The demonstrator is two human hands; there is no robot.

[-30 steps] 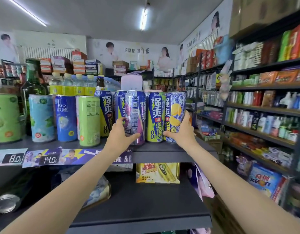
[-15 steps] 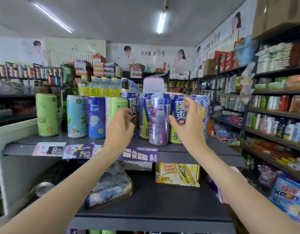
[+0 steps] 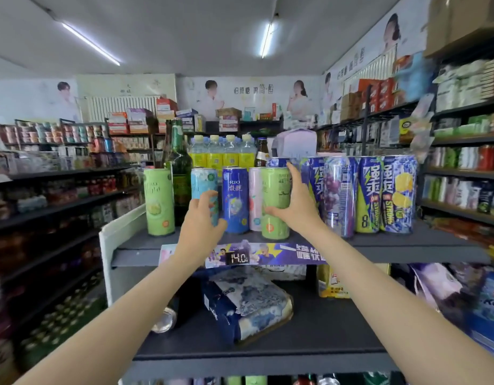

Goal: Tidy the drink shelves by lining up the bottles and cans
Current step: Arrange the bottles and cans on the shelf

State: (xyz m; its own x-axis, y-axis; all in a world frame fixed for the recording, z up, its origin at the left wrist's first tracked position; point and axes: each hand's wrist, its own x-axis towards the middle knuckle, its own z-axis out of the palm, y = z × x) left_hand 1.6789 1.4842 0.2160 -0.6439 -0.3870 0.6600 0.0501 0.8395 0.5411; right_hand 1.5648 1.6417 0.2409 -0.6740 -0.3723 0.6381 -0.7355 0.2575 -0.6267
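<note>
On the top shelf stands a row of tall cans. From the left: a green can, a light blue can, a dark blue can, a pink can, a second green can, then several blue and purple cans packed together. My left hand curls round the lower part of the light blue can. My right hand grips the second green can, thumb across its front. A green glass bottle stands behind the left cans.
Yellow-labelled bottles and a pale box stand at the back of the shelf. The lower shelf holds a wrapped blue pack, a yellow carton and a can lying on its side. Stocked aisles run on both sides.
Both hands have left the blue and purple cans and moved left. The right hand now holds the green can and the left hand the light blue can. The view has turned left.
</note>
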